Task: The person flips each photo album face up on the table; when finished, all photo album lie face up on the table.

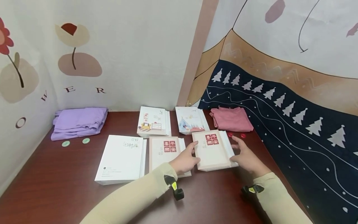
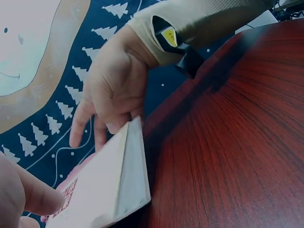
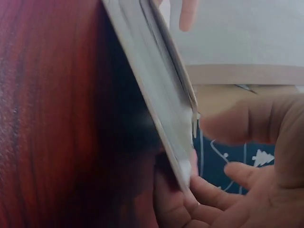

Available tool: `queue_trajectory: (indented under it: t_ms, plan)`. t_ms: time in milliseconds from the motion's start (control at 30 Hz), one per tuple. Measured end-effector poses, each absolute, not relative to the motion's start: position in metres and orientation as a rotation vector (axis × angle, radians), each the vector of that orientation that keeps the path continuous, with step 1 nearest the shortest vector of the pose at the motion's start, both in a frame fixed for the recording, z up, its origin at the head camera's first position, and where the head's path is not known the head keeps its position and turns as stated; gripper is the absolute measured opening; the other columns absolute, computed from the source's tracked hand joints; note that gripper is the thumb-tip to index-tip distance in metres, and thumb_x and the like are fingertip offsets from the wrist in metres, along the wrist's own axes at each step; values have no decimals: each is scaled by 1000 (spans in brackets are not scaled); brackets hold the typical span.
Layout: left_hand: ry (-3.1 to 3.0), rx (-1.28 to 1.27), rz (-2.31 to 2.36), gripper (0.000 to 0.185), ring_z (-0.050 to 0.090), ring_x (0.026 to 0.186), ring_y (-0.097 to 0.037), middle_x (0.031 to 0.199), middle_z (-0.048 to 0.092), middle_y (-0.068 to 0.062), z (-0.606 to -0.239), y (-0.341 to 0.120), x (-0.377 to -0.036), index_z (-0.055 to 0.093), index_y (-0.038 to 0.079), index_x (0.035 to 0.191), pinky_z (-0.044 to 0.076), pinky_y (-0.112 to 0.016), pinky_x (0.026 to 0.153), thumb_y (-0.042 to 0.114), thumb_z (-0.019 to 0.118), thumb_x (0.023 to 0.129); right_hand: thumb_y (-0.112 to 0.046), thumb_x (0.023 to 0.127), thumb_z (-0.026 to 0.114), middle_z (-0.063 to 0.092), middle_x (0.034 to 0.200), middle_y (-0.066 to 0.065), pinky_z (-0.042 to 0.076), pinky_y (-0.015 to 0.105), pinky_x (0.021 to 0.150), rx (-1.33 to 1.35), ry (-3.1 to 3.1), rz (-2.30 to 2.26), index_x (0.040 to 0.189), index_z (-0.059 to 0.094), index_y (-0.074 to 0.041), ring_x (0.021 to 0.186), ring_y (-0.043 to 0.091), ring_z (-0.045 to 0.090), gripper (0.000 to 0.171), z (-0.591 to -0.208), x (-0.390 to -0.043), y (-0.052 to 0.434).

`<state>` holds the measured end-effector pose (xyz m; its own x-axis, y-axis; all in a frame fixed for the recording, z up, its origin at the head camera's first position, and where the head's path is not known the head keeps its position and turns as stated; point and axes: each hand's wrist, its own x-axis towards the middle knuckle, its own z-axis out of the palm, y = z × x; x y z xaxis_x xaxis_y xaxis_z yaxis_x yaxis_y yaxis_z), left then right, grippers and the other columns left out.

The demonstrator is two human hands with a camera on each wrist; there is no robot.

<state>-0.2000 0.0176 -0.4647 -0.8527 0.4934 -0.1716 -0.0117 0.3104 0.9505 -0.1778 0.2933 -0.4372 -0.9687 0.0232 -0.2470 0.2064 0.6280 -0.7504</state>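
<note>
A beige book with red square characters sits between both hands on the dark red table. My left hand grips its left edge, thumb on the cover. My right hand holds the right edge. In the right wrist view the fingers curl under the book's page edge, which is raised off the table. The left wrist view shows the tilted book, the right hand behind it and my left thumb on the cover.
A matching beige book and a white book lie to the left. Two illustrated books lie behind. Purple cloth, pink cloth, green discs and red discs sit near the walls.
</note>
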Motion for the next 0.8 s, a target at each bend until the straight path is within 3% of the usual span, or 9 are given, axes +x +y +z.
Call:
queue_trajectory:
  t_ms: [200,433,800]
  plan:
    - [2178,425,1548,77,46,145,-39,155,45,-31,-464,14,-198,25,1,165,35,-54,123,9,63,99,-17,92,77,38,160,30,48,65,109,169,2522,-1267,167,19,-10,141,49,43,96,-444,-182,293]
    - [2188,427,1516,74,42,149,-39,157,44,-31,-461,8,-195,27,-4,164,31,-54,125,12,62,100,-24,93,80,39,159,32,50,64,108,156,2499,-1272,165,23,-6,141,50,43,94,-443,-185,285]
    - [2159,459,1515,76,50,144,-42,156,49,-25,-451,-13,-192,28,3,166,39,-57,120,22,64,102,-35,92,82,40,158,34,45,71,109,171,2575,-1150,166,23,-6,144,54,41,99,-435,-188,284]
